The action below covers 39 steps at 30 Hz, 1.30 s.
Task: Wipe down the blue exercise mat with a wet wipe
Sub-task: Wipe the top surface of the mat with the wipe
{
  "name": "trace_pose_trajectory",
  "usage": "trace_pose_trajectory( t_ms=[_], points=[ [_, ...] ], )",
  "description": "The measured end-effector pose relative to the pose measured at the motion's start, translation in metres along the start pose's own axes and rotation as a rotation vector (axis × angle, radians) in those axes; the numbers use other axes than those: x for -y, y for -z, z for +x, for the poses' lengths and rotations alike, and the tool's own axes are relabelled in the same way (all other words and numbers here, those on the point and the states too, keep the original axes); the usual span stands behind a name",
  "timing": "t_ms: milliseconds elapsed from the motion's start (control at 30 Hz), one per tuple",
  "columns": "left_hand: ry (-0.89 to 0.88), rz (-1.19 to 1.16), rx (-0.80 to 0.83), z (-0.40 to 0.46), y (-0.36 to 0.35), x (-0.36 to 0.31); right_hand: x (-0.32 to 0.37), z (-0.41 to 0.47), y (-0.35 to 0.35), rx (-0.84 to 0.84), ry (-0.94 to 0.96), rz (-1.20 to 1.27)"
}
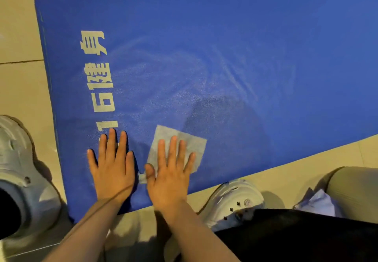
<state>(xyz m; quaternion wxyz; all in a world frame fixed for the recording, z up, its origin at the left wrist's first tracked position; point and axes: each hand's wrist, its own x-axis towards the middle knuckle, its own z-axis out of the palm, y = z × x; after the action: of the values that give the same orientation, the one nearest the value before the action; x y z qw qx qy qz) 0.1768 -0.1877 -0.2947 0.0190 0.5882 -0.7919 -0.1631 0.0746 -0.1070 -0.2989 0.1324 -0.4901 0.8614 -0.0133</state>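
Observation:
The blue exercise mat [204,36] lies flat on the tiled floor, with pale printed characters running along its left side and wet streaks across its middle. A pale wet wipe [194,143] is spread flat on the mat near its front edge. My right hand [169,171] presses down on the wipe with straight, spread fingers. My left hand [112,165] lies flat on the bare mat just left of it, fingers straight, over the lowest printed characters.
A white shoe [235,200] stands on the floor by the mat's front edge, another white shoe [18,169] at its left edge. A crumpled pale wrapper [319,202] lies at the right, beside a beige rounded thing [356,192]. Beige floor tiles [18,36] surround the mat.

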Motion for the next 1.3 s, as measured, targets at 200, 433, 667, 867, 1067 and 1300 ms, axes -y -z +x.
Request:
trace_pose_trajectory(
  t_ms=[200,433,667,867,1067,1300],
  points=[
    [0.023,-0.029,0.04,-0.015,0.024,0.034,-0.125,0.037,0.012,-0.124,-0.368,0.018],
    [0.19,-0.146,0.044,-0.023,0.028,0.025,-0.093,0.051,0.025,-0.073,-0.986,0.355],
    [0.392,-0.376,0.046,-0.037,0.041,0.054,0.045,-0.018,-0.003,-0.064,-0.631,0.288],
    [0.658,-0.607,0.031,-0.04,0.056,0.066,0.029,-0.058,-0.013,0.046,-0.053,0.153],
    [0.715,-0.588,0.101,-0.053,0.067,0.073,-0.066,0.039,0.027,0.07,0.039,0.052],
    [0.775,-0.518,0.155,-0.054,0.077,0.077,0.003,0.049,0.008,0.008,0.205,0.0]
  ],
)
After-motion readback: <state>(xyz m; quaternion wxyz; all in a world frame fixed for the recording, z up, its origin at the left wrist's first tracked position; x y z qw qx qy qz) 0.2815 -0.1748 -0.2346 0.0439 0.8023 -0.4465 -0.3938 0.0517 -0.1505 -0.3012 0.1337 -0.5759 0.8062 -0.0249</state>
